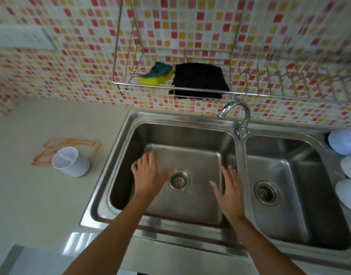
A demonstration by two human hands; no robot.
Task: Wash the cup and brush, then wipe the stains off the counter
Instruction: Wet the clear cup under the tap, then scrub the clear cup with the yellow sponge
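Your left hand is down in the left sink bowl, fingers curled round a see-through cup that looks blurry. Your right hand is flat and open over the same bowl, holding nothing, close to the wall between the two bowls. A white cup stands on the counter, near the sink's left edge, touching the red stains. I can't spot the brush.
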